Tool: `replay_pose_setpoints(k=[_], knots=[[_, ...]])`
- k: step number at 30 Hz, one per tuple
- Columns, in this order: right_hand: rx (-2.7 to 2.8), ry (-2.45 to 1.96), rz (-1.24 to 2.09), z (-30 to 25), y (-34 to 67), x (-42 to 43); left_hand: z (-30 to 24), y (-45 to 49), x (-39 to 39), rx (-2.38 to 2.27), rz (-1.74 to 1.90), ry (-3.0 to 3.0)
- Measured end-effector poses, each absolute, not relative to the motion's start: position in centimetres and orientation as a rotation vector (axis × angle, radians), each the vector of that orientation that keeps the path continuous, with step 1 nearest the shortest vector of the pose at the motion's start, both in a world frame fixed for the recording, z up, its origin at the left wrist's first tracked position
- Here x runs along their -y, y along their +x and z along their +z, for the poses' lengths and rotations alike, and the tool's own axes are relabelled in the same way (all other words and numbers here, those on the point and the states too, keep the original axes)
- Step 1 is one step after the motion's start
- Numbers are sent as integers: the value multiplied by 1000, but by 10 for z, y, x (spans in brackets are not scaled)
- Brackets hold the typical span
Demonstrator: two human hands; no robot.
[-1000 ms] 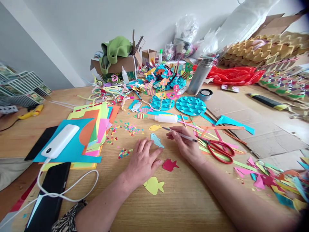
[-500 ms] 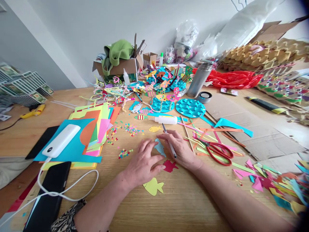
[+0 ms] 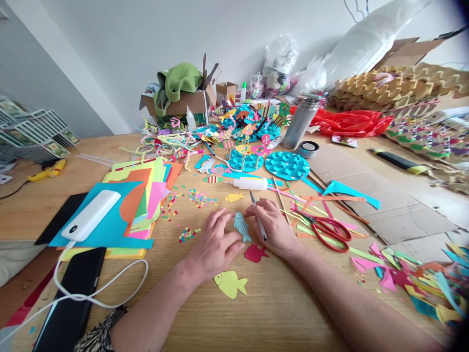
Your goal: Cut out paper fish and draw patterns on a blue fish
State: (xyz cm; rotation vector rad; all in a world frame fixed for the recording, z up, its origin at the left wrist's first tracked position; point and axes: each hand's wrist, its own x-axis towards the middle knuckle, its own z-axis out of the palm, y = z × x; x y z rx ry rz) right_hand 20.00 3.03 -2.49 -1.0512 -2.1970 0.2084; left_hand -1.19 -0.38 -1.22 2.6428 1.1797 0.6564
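My right hand (image 3: 274, 229) holds a grey pen (image 3: 261, 222), its dark end pointing down toward the table. My left hand (image 3: 215, 242) rests with fingers spread just left of a light blue paper fish (image 3: 241, 226) with drawn stripes. That fish lies between my two hands, its edge close to my left fingertips. Below it are a dark red paper fish (image 3: 256, 253), near my left thumb, and a yellow-green paper fish (image 3: 230, 284) with a drawn eye. A small yellow-orange fish (image 3: 233, 197) lies beyond my hands.
Red-handled scissors (image 3: 330, 233) lie among paper strips on the right, near a scrap pile (image 3: 410, 278). A white glue bottle (image 3: 250, 183) lies ahead, before blue egg-carton discs (image 3: 287, 165) and a metal flask (image 3: 301, 123). Left are coloured paper sheets (image 3: 95, 210), a power bank (image 3: 91, 215) and confetti (image 3: 200, 198).
My left hand has drawn slightly left, off the blue fish, which now shows whole. My right hand still holds the pen, and the view has shifted slightly.
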Motion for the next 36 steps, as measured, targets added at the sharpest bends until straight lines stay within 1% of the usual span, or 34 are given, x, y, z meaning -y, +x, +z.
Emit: replay_pose_setpoints(k=[9, 15, 25, 29, 33, 36], knots=[[2316, -991, 329, -27, 198, -31, -9, -6, 11, -1104, 649, 2690], [2275, -1068, 235, -27, 199, -31, -14, -6, 12, -1129, 594, 2691], [2192, -1089, 117, -25, 202, -31, -10, -11, 5, -1274, 701, 2675], [2162, -1093, 118, -25, 202, -31, -5, -8, 9, -1214, 764, 2697], [2138, -1114, 125, -26, 202, -31, -8, -4, 14, -1062, 643, 2777], [2124, -1132, 117, -26, 202, -31, -12, -4, 14, -1095, 580, 2763]])
